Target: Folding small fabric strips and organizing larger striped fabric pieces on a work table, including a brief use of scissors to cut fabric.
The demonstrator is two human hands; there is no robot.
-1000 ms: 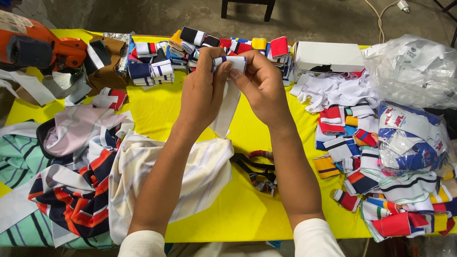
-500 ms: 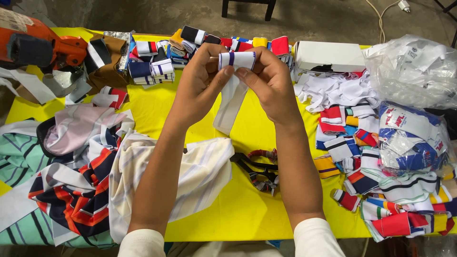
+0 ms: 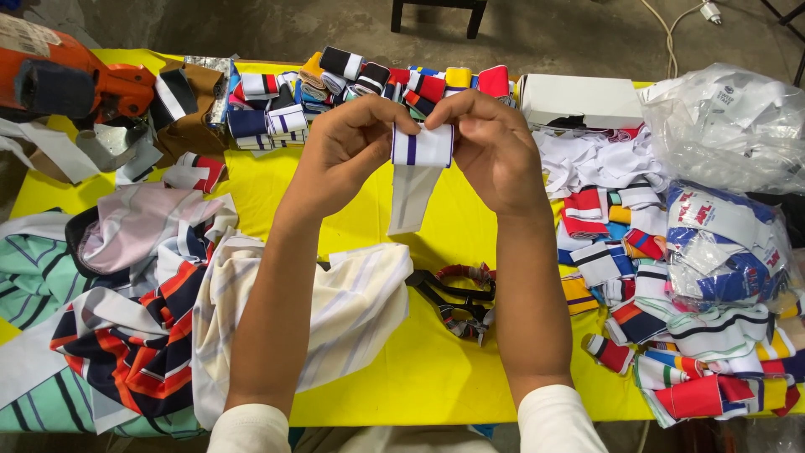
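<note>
Head view, the only 1: both hands are raised above a yellow table (image 3: 436, 361), w/ a white ribbed knit strip with dark purple stripes (image 3: 419, 151) stretched between them. The left hand (image 3: 348, 155) pinches the strip's left end, thumb and forefinger closed tight on it, other fingers curled in. The right hand (image 3: 495, 151) does the same on the right end, thumb under, fingers folded over the top edge. The top part looks rolled or folded into a short band; a loose tail hangs down from it toward the table, not touching it as far as I can tell.

Handling, as a judgement: light, soft, stretchy fabric, no stiffness, so it'll droop wherever it's not held. Not fragile, not slippery. Best grip is at the 2 ends of the folded band, where the fingers already are; a 1-point hold would let the roll come undone.

Around: black scissors with a red wrapped handle (image 3: 457, 298) lie on the table below the hands. Left, a cream striped fabric piece (image 3: 352, 310) under the left forearm. Far edge, a row of rolled multicolour knit strips (image 3: 369, 80); right, a heap of loose striped trims (image 3: 671, 335) and a clear plastic bag (image 3: 729, 126).
</note>
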